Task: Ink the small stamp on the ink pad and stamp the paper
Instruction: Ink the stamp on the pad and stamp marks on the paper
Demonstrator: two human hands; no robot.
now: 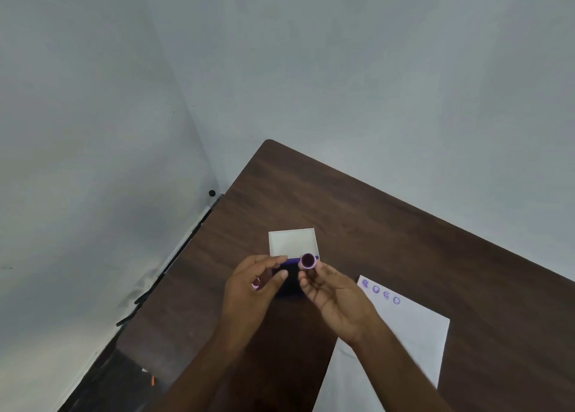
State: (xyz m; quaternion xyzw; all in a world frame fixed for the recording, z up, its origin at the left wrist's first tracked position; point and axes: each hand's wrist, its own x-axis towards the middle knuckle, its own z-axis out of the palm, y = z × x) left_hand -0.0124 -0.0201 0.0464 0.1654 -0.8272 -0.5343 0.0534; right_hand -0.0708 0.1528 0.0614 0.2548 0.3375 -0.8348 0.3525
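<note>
small pink stamp (308,261) face-up, open ink pad (291,279), stamped paper (401,333)

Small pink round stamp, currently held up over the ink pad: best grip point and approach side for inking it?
Grip the small pink round stamp by its short cylindrical side wall, as the right hand does now with its fingertips, coming from the right. Its dark inked face points up toward the camera, so it probably needs turning face-down over the dark purple ink pad; keep the fingers off that face.
</note>
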